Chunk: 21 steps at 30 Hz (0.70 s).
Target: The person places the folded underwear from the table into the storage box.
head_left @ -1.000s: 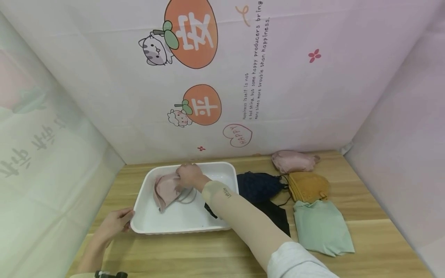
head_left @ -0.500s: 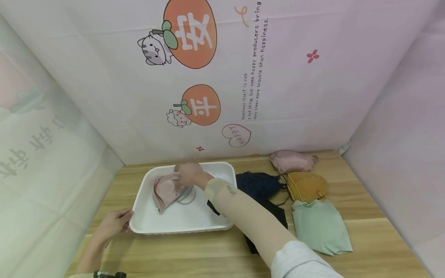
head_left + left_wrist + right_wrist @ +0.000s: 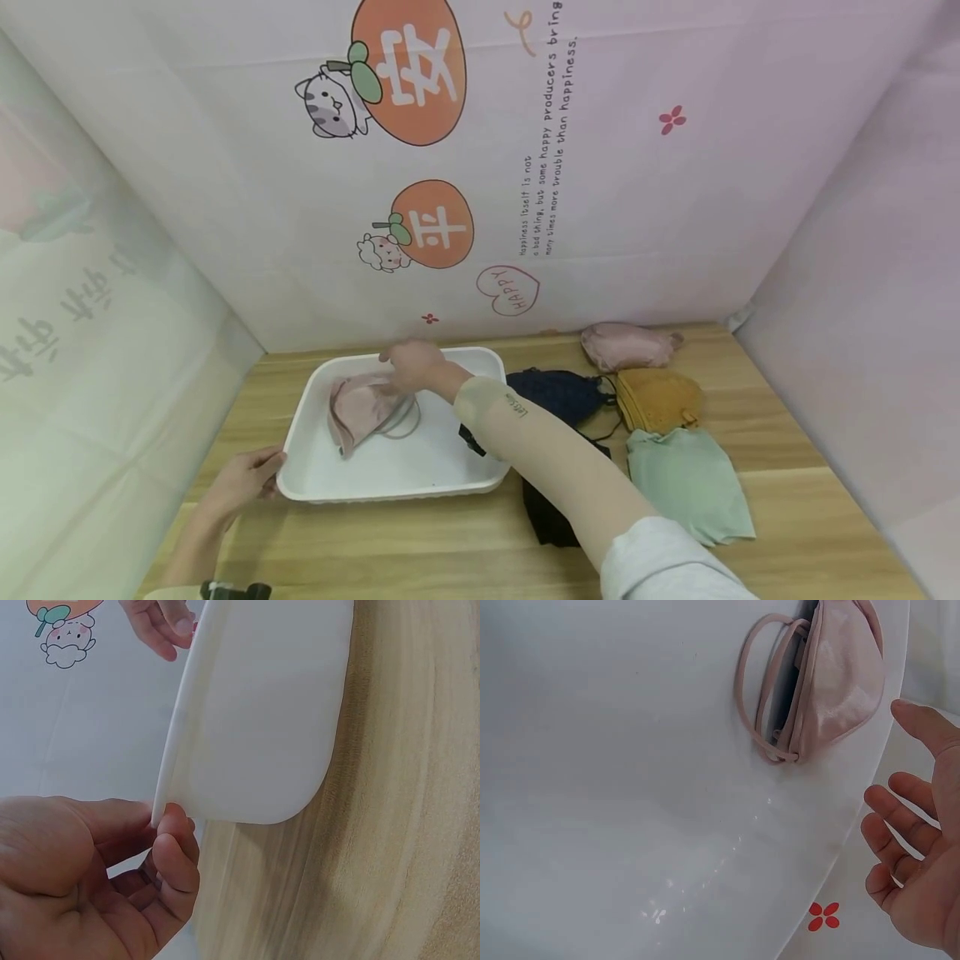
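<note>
The left hand (image 3: 97, 877) pinches the tray (image 3: 390, 496); the right hand (image 3: 922, 847) is loosely spread, the pink bag (image 3: 360, 408) lying inside, just beside it.

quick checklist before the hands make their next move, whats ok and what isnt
1. Left hand pinching the rim of the white tray: ok, thumb and fingers at a corner.
2. Right hand free: ok, it holds nothing.
3. Pink handbag inside the tray: ok, it lies toward the left and back.
4. Handbag mouth closed: not ok, a dark gap shows beside the straps.
5. Navy bag clear of the tray: cannot tell, they meet in the head view.
6. Mint green bag clear of the tray: ok, apart.
</note>
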{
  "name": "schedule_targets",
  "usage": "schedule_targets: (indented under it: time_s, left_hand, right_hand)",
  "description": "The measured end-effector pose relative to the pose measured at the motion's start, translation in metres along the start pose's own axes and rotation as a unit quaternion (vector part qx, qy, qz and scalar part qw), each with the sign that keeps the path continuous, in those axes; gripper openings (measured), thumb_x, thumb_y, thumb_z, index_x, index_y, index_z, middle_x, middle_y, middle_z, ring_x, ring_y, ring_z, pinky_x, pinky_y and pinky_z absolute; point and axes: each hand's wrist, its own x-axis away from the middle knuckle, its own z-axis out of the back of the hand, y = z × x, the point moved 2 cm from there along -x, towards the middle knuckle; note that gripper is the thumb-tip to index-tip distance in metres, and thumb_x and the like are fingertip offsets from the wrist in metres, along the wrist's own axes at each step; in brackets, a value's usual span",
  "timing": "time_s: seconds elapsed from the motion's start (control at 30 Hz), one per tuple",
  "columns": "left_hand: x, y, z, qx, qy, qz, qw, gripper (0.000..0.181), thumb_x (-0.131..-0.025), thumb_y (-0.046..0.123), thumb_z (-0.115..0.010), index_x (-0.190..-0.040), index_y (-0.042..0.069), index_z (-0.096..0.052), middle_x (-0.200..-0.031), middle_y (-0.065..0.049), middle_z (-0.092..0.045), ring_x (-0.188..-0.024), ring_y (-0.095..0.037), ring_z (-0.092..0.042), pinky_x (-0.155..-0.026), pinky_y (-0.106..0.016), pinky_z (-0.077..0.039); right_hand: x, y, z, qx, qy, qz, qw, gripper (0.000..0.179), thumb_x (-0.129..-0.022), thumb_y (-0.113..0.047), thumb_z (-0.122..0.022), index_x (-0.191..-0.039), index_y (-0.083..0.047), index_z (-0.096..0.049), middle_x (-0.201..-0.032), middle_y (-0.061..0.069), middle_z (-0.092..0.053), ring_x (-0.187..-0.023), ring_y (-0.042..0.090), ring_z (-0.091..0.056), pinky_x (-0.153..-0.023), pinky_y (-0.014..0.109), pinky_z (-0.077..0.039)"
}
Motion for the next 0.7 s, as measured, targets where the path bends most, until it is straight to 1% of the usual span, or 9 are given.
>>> schedule_targets:
  time_s: [0.1, 0.33, 0.53, 0.7]
  left_hand:
    - [0.0, 0.0, 0.0, 0.0, 0.003, -0.002, 1.0, 0.045, -0.101, 0.02, -0.042, -0.134, -0.01, -0.043, -0.09, -0.011, -0.063, -0.074, -0.012, -0.058, -0.064, -0.022, -0.055]
    - [0.004, 0.001, 0.001, -0.009, -0.004, -0.008, 0.9999, 0.047, -0.101, 0.023, -0.041, -0.136, -0.009, -0.04, -0.09, -0.011, -0.06, -0.073, -0.011, -0.056, -0.063, -0.022, -0.054]
    - [0.004, 0.0, 0.0, -0.004, -0.005, -0.009, 0.9999, 0.048, -0.101, 0.024, -0.041, -0.136, -0.009, -0.041, -0.09, -0.01, -0.06, -0.074, -0.011, -0.056, -0.064, -0.022, -0.054]
    - [0.003, -0.002, 0.001, -0.004, -0.004, -0.013, 0.9999, 0.048, -0.101, 0.025, -0.041, -0.136, -0.008, -0.04, -0.091, -0.01, -0.061, -0.074, -0.011, -0.056, -0.064, -0.022, -0.053]
  right_hand:
    - [0.003, 0.002, 0.005, 0.0, 0.002, -0.002, 1.0, 0.06, -0.079, -0.063, -0.061, -0.129, -0.031, -0.054, -0.129, -0.011, -0.058, -0.117, 0.013, -0.055, -0.094, 0.032, -0.051]
    - [0.01, 0.003, 0.015, -0.002, 0.006, -0.006, 1.0, 0.058, -0.078, -0.057, -0.067, -0.128, -0.028, -0.055, -0.121, -0.01, -0.062, -0.107, 0.01, -0.059, -0.088, 0.03, -0.052]
    - [0.014, 0.005, 0.021, 0.026, 0.018, 0.006, 0.9995, 0.064, -0.078, -0.058, -0.065, -0.132, -0.025, -0.053, -0.124, -0.008, -0.061, -0.111, 0.013, -0.058, -0.093, 0.034, -0.052]
    - [0.016, 0.008, 0.027, 0.032, 0.019, 0.013, 0.9992, 0.064, -0.079, -0.06, -0.064, -0.132, -0.027, -0.053, -0.128, -0.008, -0.059, -0.116, 0.014, -0.056, -0.099, 0.037, -0.049]
